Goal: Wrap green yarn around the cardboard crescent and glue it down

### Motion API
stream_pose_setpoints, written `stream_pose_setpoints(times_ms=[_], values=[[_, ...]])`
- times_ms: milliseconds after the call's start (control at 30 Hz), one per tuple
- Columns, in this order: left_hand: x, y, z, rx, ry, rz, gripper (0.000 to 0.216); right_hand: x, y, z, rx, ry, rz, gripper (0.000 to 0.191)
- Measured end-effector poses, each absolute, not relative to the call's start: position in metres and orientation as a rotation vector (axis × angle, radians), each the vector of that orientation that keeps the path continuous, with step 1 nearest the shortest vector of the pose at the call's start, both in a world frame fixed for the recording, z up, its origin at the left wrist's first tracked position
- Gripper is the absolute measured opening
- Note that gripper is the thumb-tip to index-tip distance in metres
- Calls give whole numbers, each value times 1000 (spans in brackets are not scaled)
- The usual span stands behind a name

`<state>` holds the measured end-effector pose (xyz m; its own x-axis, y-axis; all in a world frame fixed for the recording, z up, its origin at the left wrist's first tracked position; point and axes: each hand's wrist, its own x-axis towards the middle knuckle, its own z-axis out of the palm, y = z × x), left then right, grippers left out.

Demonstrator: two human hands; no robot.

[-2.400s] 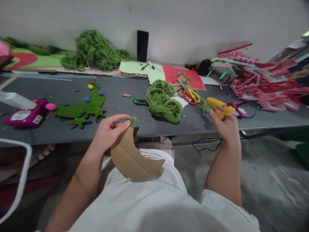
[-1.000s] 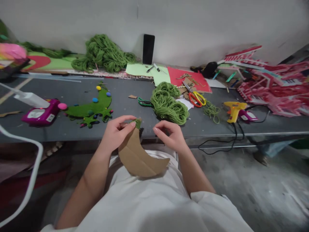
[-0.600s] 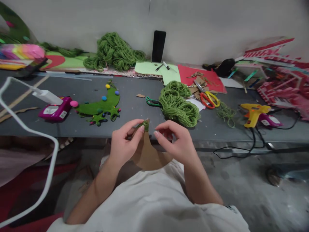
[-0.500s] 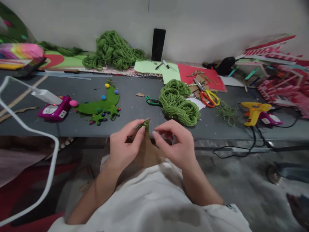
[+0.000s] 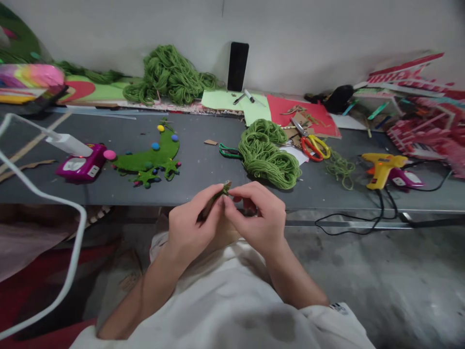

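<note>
My left hand point(image 5: 189, 225) grips the tip of a brown cardboard crescent point(image 5: 214, 203), which now stands nearly edge-on and is mostly hidden behind both hands. A bit of green yarn covers that tip. My right hand point(image 5: 259, 218) is closed, its fingertips pinching at the yarn-covered tip right against the left fingers. Both hands hover just in front of the grey table's front edge point(image 5: 109, 198), above my lap. A loose pile of green yarn point(image 5: 267, 157) lies on the table just behind my right hand.
A finished green crescent with coloured pom-poms point(image 5: 150, 159) lies left. A yellow glue gun point(image 5: 381, 167) with black cord rests right, scissors point(image 5: 314, 145) beyond the yarn. A purple device point(image 5: 78, 167), white cable point(image 5: 43, 198), black phone point(image 5: 238, 65), more yarn point(image 5: 167, 75), coloured paper and pink pieces crowd the back.
My right hand put the glue gun down on the table at the right and came over to the crescent's tip. The crescent has turned from flat-on to nearly edge-on.
</note>
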<state>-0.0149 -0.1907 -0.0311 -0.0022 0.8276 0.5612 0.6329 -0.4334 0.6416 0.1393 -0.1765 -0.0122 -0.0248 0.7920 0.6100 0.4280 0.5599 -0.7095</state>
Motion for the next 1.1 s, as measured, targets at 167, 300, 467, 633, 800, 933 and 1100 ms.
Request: stream_pose_setpoints(times_ms=[167, 300, 467, 633, 800, 933, 1100], values=[[-14, -187, -33, 2122, 1508, 1451, 22, 138, -174, -17, -1019, -1640, 396, 8], [-11, -187, -32, 2108, 1509, 1441, 22, 139, -175, -16, -1027, -1630, 393, 11], [-10, -189, -33, 2112, 1506, 1440, 22, 141, -177, -15, -1070, -1627, 375, 10], [-10, -189, -33, 2119, 1491, 1442, 22, 142, -178, -15, -1067, -1622, 366, 9], [-11, -189, -34, 2115, 1490, 1429, 24, 148, -180, -13, -1075, -1625, 410, 7], [-12, -190, -35, 2141, 1477, 1413, 25, 153, -181, -13, -1097, -1649, 495, 9], [-12, -190, -35, 2208, 1477, 1394, 25, 151, -180, -16, -1068, -1636, 512, 9]])
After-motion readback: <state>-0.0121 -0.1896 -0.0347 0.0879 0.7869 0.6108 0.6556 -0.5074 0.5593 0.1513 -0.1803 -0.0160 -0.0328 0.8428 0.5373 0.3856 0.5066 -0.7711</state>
